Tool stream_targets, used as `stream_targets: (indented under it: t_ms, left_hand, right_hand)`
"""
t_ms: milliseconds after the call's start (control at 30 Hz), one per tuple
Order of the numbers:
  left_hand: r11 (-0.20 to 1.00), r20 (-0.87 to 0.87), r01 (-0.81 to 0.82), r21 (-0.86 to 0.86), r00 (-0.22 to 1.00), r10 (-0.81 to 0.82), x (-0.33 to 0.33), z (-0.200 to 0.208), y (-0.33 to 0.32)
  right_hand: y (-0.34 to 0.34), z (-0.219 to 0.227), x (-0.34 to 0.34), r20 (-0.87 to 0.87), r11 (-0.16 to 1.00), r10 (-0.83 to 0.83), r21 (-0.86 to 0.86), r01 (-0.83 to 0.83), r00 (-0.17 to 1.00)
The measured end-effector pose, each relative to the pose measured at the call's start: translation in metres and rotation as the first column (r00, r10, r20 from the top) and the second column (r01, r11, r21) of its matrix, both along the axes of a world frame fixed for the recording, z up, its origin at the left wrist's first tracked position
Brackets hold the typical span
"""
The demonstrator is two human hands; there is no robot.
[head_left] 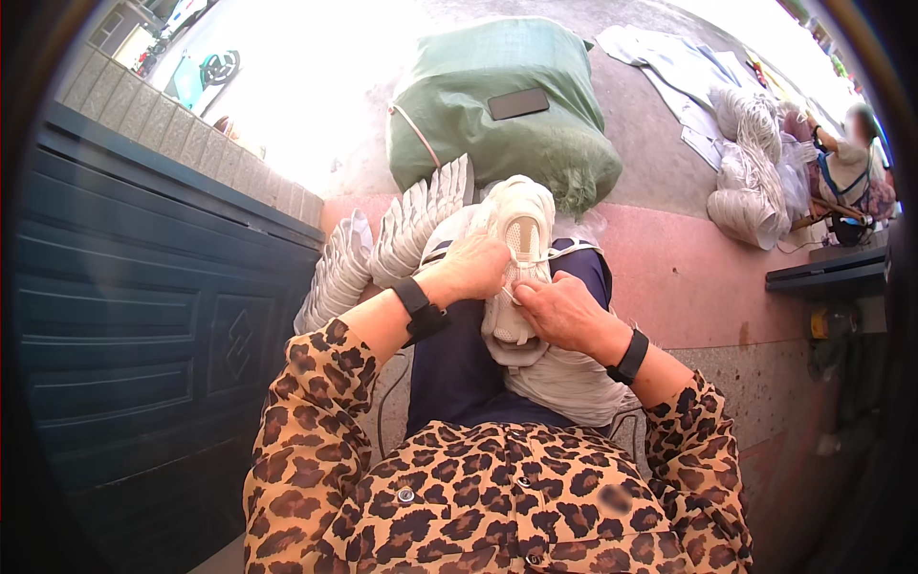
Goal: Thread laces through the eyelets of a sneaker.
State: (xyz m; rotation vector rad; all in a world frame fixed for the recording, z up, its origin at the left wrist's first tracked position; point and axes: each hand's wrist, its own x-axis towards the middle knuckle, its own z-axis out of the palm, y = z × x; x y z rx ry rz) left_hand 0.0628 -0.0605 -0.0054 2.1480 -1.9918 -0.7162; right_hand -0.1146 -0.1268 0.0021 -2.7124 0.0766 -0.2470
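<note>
A whitish shoe upper (pixel 524 215) with a mesh tongue rests over my lap, its toe pointing away from me. My left hand (pixel 476 266) is closed at the upper's left side, its fingertips pinched at the lacing. From the right, my right hand (pixel 572 314) pinches a thin pale shoelace close to my left fingertips. A loose stretch of lace (pixel 572 251) trails off to the right over my dark trousers. My fingers cover part of the eyelets, and the exact grip of the left hand is partly hidden.
Stacked pale uppers (pixel 421 215) stand left of my knees, and more (pixel 564 383) lie under my right forearm. Ahead sits a big green sack (pixel 497 86) with a phone (pixel 518 103) on it. A dark blue door (pixel 143 325) is at left. Another person (pixel 851 158) sits far right.
</note>
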Motion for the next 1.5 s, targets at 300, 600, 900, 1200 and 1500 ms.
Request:
stream_targets:
  t_ms: [300, 600, 900, 1200, 1500]
  left_hand:
    - [0.965, -0.203, -0.086, -0.249, 0.979, 0.035, 0.001, -0.02, 0.015]
    - [0.966, -0.447, -0.153, -0.21, 0.893, 0.044, 0.011, -0.027, 0.016]
    - [0.993, -0.558, -0.105, -0.052, 0.827, 0.058, 0.024, -0.033, 0.011]
    - [0.984, -0.615, -0.145, -0.108, 0.787, 0.048, 0.017, -0.028, 0.014]
    - [0.975, -0.575, -0.202, -0.097, 0.811, 0.111, 0.014, -0.036, 0.017]
  right_hand:
    - [0.001, -0.004, -0.008, -0.123, 0.998, -0.006, -0.057, -0.001, 0.992]
    - [0.003, -0.018, 0.009, 0.08, 0.935, -0.296, 0.225, 0.272, 0.952]
    - [0.011, -0.025, 0.047, -0.194, 0.921, -0.384, -0.149, 0.36, 0.903]
    - [0.02, -0.027, 0.059, -0.195, 0.906, -0.409, -0.203, 0.372, 0.891]
    - [0.016, -0.033, 0.053, -0.131, 0.926, -0.368, -0.144, 0.35, 0.92]
